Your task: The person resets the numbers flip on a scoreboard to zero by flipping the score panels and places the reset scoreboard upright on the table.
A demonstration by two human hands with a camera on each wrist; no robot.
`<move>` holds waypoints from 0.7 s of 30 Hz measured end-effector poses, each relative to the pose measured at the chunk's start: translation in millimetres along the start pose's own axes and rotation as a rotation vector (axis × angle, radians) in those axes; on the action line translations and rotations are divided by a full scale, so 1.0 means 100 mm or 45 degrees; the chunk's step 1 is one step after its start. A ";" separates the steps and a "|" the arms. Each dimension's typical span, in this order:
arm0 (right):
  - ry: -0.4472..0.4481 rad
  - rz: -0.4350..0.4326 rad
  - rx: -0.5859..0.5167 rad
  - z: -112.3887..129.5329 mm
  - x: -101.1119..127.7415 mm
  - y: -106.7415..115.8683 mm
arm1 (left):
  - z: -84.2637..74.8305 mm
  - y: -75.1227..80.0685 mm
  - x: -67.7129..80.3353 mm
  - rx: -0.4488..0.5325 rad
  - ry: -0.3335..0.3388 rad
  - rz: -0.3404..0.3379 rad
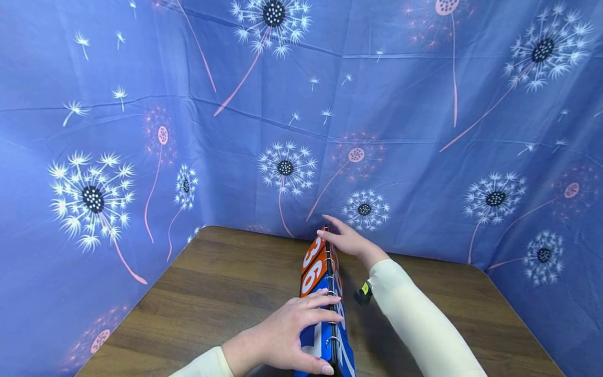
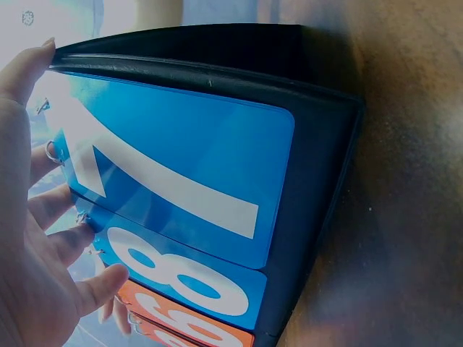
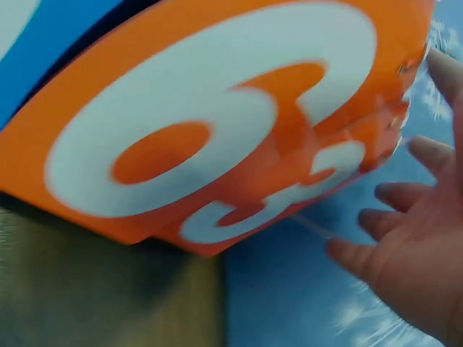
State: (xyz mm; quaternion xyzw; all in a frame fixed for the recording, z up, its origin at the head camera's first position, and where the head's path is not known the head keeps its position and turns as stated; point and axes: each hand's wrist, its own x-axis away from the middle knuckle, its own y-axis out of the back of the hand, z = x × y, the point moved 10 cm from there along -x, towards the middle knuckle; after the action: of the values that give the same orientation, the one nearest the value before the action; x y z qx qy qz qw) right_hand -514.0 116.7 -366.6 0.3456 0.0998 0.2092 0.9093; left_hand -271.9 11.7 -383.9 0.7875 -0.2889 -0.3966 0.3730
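Note:
A flip scoreboard stands on the table like a tent, its ringed spine pointing away from me. Its black stand holds blue and orange number cards. In the left wrist view a blue 7 card and a blue 8 card face the camera. An orange 6 card and an orange 3 card fill much of the right wrist view. My left hand rests over the near end of the spine, fingers spread across the rings. At the far end, my right hand touches the top with fairly straight fingers.
The brown wooden table reaches back to a blue curtain printed with dandelions, which encloses it behind and on both sides. A small black device with a yellow mark sits under the right wrist.

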 end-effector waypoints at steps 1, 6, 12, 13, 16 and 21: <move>0.007 -0.058 -0.070 -0.07 0.01 0.04 | 0.00 0.00 0.00 -0.004 -0.005 -0.001; 0.010 -0.356 -0.325 -0.51 0.10 0.16 | 0.02 0.00 0.00 0.043 0.035 0.020; -0.065 -0.410 -0.400 -1.00 0.20 -0.01 | 0.04 -0.02 0.00 0.080 0.073 0.036; -0.079 -0.397 -0.395 -1.06 0.21 -0.05 | 0.04 -0.01 0.00 0.073 0.065 0.032; -0.122 -0.350 -0.397 -1.19 0.23 -0.16 | 0.02 -0.01 0.00 0.048 0.049 0.017; -0.144 -0.242 -0.483 -1.24 0.19 -0.31 | -0.01 0.01 0.00 -0.009 0.019 -0.022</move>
State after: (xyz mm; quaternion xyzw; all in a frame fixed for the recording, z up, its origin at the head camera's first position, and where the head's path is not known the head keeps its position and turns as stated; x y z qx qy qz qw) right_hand -527.8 177.0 -480.3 0.1684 0.0397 0.1180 0.9778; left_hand -271.4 11.7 -382.1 0.7916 -0.2780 -0.3948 0.3744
